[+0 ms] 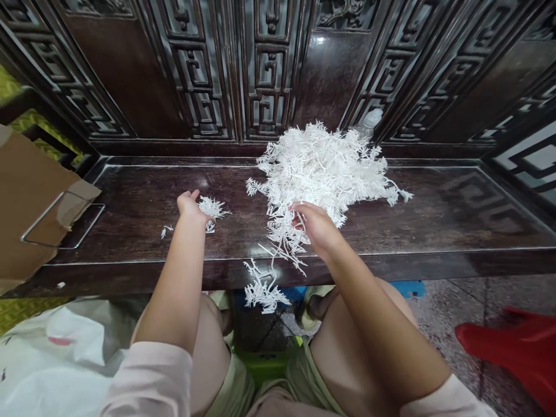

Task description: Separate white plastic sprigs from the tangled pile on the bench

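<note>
A large heap of white, finely branched plastic-looking sprigs [321,168] lies on the dark wooden bench. At its front edge my right hand [313,225] is closed, with thin white stems between thumb and fingers. Below it, a loose tangle of sprigs [264,289] hangs past the bench's front edge. To the left, my left hand [191,207] is low over the bench, its fingers partly hidden, with a small white sprig [212,207] in the crook of the hand. A tiny loose piece [165,231] lies beside the left wrist.
The dark wooden bench [143,191] has a carved lattice back [271,69]. A clear bottle with a white cap [372,119] stands behind the heap. On the left are a cardboard box [39,197], a metal wire frame [87,229] and a white bag [56,353]; a red plastic object [512,353] is at right.
</note>
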Action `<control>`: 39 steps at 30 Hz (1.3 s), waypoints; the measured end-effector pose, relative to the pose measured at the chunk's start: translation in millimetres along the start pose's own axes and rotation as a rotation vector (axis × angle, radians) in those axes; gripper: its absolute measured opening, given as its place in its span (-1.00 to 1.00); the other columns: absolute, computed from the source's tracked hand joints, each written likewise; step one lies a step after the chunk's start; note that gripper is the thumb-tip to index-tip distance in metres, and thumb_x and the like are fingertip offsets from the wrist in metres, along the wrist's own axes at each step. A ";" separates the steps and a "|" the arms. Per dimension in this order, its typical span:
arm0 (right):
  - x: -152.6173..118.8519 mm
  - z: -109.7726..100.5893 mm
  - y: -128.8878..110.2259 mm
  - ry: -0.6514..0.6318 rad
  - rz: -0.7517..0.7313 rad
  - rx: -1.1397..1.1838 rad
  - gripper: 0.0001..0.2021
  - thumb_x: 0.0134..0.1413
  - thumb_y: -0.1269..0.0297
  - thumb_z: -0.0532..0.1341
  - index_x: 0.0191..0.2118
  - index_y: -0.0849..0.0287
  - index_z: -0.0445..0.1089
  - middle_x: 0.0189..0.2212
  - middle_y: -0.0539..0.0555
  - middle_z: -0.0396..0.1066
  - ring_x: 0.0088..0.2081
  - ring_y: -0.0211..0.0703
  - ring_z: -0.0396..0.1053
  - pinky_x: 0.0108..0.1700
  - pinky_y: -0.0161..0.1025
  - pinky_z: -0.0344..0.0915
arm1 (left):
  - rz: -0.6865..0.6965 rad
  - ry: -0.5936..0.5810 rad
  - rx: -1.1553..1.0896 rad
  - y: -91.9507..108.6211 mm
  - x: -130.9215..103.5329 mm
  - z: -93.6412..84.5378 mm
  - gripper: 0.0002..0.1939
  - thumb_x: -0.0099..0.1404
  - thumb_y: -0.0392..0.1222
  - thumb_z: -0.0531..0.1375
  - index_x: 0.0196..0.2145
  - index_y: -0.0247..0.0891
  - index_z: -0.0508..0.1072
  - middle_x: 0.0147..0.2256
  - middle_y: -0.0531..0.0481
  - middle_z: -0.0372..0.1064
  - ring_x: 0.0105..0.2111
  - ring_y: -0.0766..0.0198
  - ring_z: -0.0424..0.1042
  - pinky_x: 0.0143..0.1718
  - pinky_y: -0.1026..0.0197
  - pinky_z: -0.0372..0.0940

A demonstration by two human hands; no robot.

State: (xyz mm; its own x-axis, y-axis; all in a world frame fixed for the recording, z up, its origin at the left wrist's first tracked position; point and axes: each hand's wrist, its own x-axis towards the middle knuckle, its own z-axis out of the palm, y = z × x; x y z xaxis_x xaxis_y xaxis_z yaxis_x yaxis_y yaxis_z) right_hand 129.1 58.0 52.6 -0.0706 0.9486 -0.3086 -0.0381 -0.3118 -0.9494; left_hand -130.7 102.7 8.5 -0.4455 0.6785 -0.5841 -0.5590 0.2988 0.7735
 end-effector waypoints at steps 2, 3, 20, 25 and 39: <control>0.1 -1.2 -1.1 -0.006 -0.011 0.005 -0.84 -0.19 0.18 0.16 -0.47 0.16 0.33 -0.49 -0.02 0.24 -0.49 -0.30 0.18 -0.38 -0.27 0.07 | 0.039 0.152 -0.003 3.5 -8.6 5.8 -0.76 0.08 -0.11 -0.03 -0.26 -0.10 0.26 -0.48 -0.01 0.26 -0.41 0.18 0.28 -0.22 0.00 0.18; 0.0 -1.5 -1.6 -0.006 -0.016 0.007 -0.84 -0.19 0.18 0.16 -0.47 0.16 0.33 -0.50 -0.02 0.24 -0.49 -0.30 0.18 -0.38 -0.27 0.07 | 0.046 0.194 0.003 4.9 -13.6 8.9 -0.78 0.08 -0.13 -0.02 -0.27 -0.10 0.27 -0.45 -0.01 0.27 -0.43 0.20 0.27 -0.24 0.02 0.19; -5.5 9.3 2.0 -0.295 -0.222 -0.318 -0.78 -0.03 0.13 0.07 -0.48 0.17 0.27 -0.54 -0.05 0.18 -0.46 -0.30 0.11 -0.33 -0.27 0.04 | 0.418 -0.686 0.571 -31.8 -120.5 45.3 -0.93 -0.02 -0.26 0.24 -0.51 -0.31 0.44 -0.51 0.00 0.35 -0.47 0.35 0.28 -0.37 0.32 0.13; -12.1 11.5 -4.0 -0.380 -0.237 -0.263 -0.78 0.00 0.14 0.05 -0.52 0.16 0.19 -0.54 -0.05 0.13 -0.43 -0.30 0.08 -0.31 -0.27 0.04 | 0.409 -0.793 0.606 -19.8 -122.0 39.8 -0.93 0.06 -0.24 0.19 -0.46 -0.30 0.42 -0.42 -0.01 0.37 -0.39 0.34 0.32 -0.29 0.28 0.17; -10.6 8.7 -1.9 -0.343 -0.341 -0.322 -0.77 0.03 0.23 0.01 -0.56 0.19 0.18 -0.56 -0.06 0.16 -0.45 -0.32 0.12 -0.32 -0.29 0.07 | 0.503 -0.796 0.706 -22.6 -124.0 41.7 -0.71 -0.03 -0.19 0.27 -0.31 -0.32 0.37 -0.41 0.00 0.32 -0.42 0.36 0.30 -0.35 0.25 0.24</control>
State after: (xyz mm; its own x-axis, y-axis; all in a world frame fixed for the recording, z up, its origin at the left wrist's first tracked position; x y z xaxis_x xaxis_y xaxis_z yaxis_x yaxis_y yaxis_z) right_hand 121.2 48.1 58.1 -0.4281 0.9037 0.0031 0.1856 0.0913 -0.9784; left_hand -33.7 39.8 73.8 0.1962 0.9793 -0.0493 0.1778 0.0139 0.9840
